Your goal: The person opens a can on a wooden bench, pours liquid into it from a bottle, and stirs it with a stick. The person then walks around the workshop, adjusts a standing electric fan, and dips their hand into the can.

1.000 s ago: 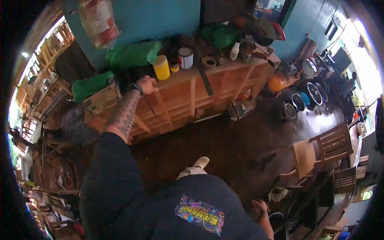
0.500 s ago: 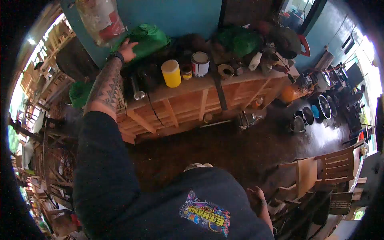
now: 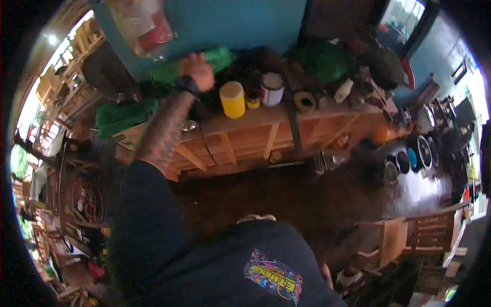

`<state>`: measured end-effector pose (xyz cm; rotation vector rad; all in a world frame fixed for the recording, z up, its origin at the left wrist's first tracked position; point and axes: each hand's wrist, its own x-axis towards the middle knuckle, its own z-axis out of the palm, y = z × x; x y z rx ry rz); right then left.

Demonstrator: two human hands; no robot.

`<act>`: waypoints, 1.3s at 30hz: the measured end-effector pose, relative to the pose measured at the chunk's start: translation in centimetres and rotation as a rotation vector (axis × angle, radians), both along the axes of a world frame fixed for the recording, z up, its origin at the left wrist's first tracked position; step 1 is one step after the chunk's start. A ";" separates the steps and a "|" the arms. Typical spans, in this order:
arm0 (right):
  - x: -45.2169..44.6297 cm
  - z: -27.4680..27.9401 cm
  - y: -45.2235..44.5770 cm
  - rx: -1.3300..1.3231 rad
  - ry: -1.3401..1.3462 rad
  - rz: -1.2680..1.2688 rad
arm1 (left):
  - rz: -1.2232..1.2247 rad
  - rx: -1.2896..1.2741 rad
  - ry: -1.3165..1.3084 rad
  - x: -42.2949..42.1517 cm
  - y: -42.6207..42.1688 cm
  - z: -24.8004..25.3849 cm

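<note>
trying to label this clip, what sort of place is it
Likely a workshop or storage area: paint cans and a yellow container crowd a rough wooden bench, and metal basins stand on the floor.

3 green bundles (image 3: 126,118) | 1 yellow container (image 3: 233,102) | 1 white can (image 3: 272,93) | 2 hands (image 3: 198,72)

Dark shirt (image 3: 215,261), colourful print (image 3: 273,276), black wristband (image 3: 189,87)

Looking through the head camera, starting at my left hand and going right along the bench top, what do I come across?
Left hand, yellow container, small tin, white can, round container, white bottle.
</note>
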<state>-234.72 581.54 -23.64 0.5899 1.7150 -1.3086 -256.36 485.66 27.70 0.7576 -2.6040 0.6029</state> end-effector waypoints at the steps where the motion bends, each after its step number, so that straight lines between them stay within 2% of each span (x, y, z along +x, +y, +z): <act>1: -0.6 2.3 -1.1 0.020 -0.008 0.005 | 0.093 -0.062 0.141 -1.4 0.7 -2.5; 4: -1.4 6.8 -3.7 0.005 -0.082 -0.052 | -0.325 0.110 -0.061 -0.8 11.7 -1.7; 7: -2.2 9.0 -4.9 -0.071 -0.144 -0.151 | -1.043 0.563 -0.027 0.7 20.4 -3.1; 8: -2.4 9.2 -4.9 -0.126 -0.168 -0.213 | -1.305 0.594 -0.037 0.5 22.6 -5.8; 9: -2.6 9.5 -5.0 -0.192 -0.196 -0.277 | -1.344 0.957 -0.435 0.9 24.1 -8.0; 10: -3.2 9.7 -5.0 -0.295 -0.245 -0.368 | -1.343 1.101 -0.713 1.0 25.5 -11.6; 12: -3.8 9.7 -4.9 -0.514 -0.375 -0.565 | -1.286 1.105 -0.923 3.7 27.3 -17.0; 13: -3.8 10.2 -5.1 -0.538 -0.395 -0.612 | -1.185 0.882 -0.985 5.5 27.6 -21.0; 14: -4.2 12.0 -6.2 -0.351 -0.221 -0.391 | -1.106 0.701 -1.026 7.8 27.5 -22.0; 15: -4.6 14.5 -7.7 -0.129 -0.073 -0.172 | -0.996 0.664 -1.202 9.5 27.1 -25.7; 16: -4.7 16.3 -9.1 0.089 0.070 0.053 | -0.860 0.652 -1.770 9.1 27.1 -27.4; 19: -3.0 17.6 -10.6 0.293 0.146 0.075 | -0.889 0.828 -1.813 14.6 21.1 -41.4; 20: -2.6 17.8 -10.7 0.353 0.144 0.140 | -0.858 0.737 -1.878 13.2 21.2 -39.0; 21: -1.9 18.1 -10.4 0.413 0.138 0.207 | -0.824 0.644 -1.939 11.5 22.0 -32.9; 22: -1.1 18.1 -10.0 0.473 0.130 0.276 | -0.784 0.598 -1.914 10.2 22.2 -31.3; 23: 1.6 12.6 -6.2 0.436 0.265 0.664 | -0.743 0.552 -1.889 9.0 22.5 -29.8; 24: 4.3 7.2 -2.5 0.441 0.506 1.079 | -0.698 0.552 -1.780 8.1 22.5 -30.9; 25: 6.6 2.4 0.8 0.429 0.791 1.361 | -0.659 0.548 -1.672 7.1 22.7 -31.5; 26: 7.0 5.3 -0.6 0.402 0.473 1.103 | -0.583 0.650 -1.654 4.7 24.4 -28.3; 28: 7.8 10.7 -3.1 0.419 0.017 0.354 | -0.699 0.864 -1.396 2.6 25.7 -29.5; 29: 7.8 12.1 -3.7 0.436 0.056 0.343 | -0.778 0.966 -1.290 1.2 26.8 -30.6; 30: 7.9 13.3 -4.2 0.453 0.095 0.333 | -0.708 0.972 -1.310 -0.1 28.6 -31.7; 31: 6.5 15.6 -5.8 0.597 -0.024 0.267 | -0.826 0.951 -1.242 -0.7 29.8 -32.5; 32: 4.9 18.5 -6.8 0.489 -0.095 0.196 | -0.939 0.940 -1.167 -1.5 30.5 -33.0; 33: 6.3 14.0 -5.9 0.448 0.125 -0.001 | -0.921 0.957 -1.256 -2.7 32.0 -32.5; 34: 2.4 20.5 -8.0 0.491 -0.024 0.105 | -0.909 0.963 -1.347 -4.1 33.5 -32.3; 35: 3.6 15.6 -6.1 0.299 0.151 0.164 | -1.029 0.932 -1.348 -4.8 34.5 -33.1; 36: 2.5 15.3 -6.6 0.363 0.149 0.168 | -1.006 0.889 -1.486 -5.9 35.5 -34.5; 37: 2.3 14.8 -7.7 0.527 0.268 0.064 | -0.874 1.168 -1.548 -6.9 37.3 -31.2; 38: -0.1 19.4 -7.9 0.480 0.152 0.115 | -0.887 1.204 -1.553 -8.5 35.6 -37.4; 39: -1.6 21.4 -8.0 0.418 0.033 0.078 | -0.854 1.200 -1.581 -10.4 35.5 -39.9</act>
